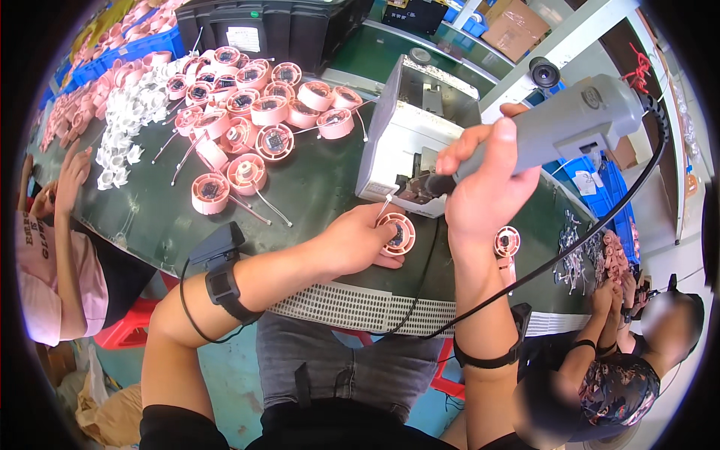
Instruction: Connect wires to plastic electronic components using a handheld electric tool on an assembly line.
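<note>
My left hand (356,241) grips a round pink housing (406,234) by its side, low over the green table; dark parts show inside its ring. In my right hand (491,180) is a grey electric screwdriver (562,124), fingers wrapped round its lower body. Its dark nose points down and left at the front of a white box-shaped screw feeder (381,154); whether the tip touches cannot be made out. Right of my right forearm lies another pink part (508,240), with a ring and a handle-like strip.
Pink housings with wires (270,109) pile up at the left, beside white plastic pieces (127,127). Behind stands a black crate (277,34). The screwdriver's black cable (600,225) loops across my right forearm. Another person's hand (73,176) is at far left; people sit at right.
</note>
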Motion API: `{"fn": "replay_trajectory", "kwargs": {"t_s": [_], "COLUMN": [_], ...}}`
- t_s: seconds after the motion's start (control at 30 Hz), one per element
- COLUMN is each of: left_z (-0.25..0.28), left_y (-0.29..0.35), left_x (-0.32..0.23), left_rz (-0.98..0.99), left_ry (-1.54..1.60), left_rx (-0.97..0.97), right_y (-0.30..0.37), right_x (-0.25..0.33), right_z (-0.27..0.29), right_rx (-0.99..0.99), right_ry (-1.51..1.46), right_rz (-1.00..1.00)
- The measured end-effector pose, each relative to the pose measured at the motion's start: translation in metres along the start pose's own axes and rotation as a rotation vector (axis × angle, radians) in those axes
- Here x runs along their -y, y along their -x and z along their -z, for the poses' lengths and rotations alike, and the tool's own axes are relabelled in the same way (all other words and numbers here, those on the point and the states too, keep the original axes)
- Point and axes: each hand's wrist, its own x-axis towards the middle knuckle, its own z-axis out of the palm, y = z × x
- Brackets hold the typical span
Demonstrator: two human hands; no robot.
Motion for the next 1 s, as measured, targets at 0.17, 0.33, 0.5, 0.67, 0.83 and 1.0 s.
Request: {"fn": "replay_trajectory", "kwargs": {"t_s": [0.17, 0.33, 0.5, 0.67, 0.83, 1.0], "left_z": [-0.001, -0.001, -0.004, -0.003, -0.003, -0.006], "left_y": [-0.001, 0.001, -0.001, -0.001, 0.000, -0.001], "left_x": [-0.001, -0.004, 0.000, 0.001, -0.001, -0.001], "left_rz": [-0.010, -0.012, -0.049, -0.040, -0.039, -0.045], "left_ry": [-0.014, -0.029, -0.006, -0.004, -0.015, -0.043], "left_rx": [0.011, 0.025, -0.021, -0.032, -0.036, -0.027], "right_y": [0.029, 0.045, 0.048, 0.050, 0.051, 0.055], "right_x": [0.013, 0.006, 0.005, 0.001, -0.004, -0.010], "right_z": [0.008, 0.011, 0.012, 0.011, 0.011, 0.021], "right_rx": [-0.021, 0.001, -0.003, -0.003, 0.008, 0.084], "right_ry": [-0.099, -0.093, -0.099, -0.121, -0.098, -0.088], "right_rz": [-0.128, -0.170, -0.210, -0.231, -0.233, -0.195]}}
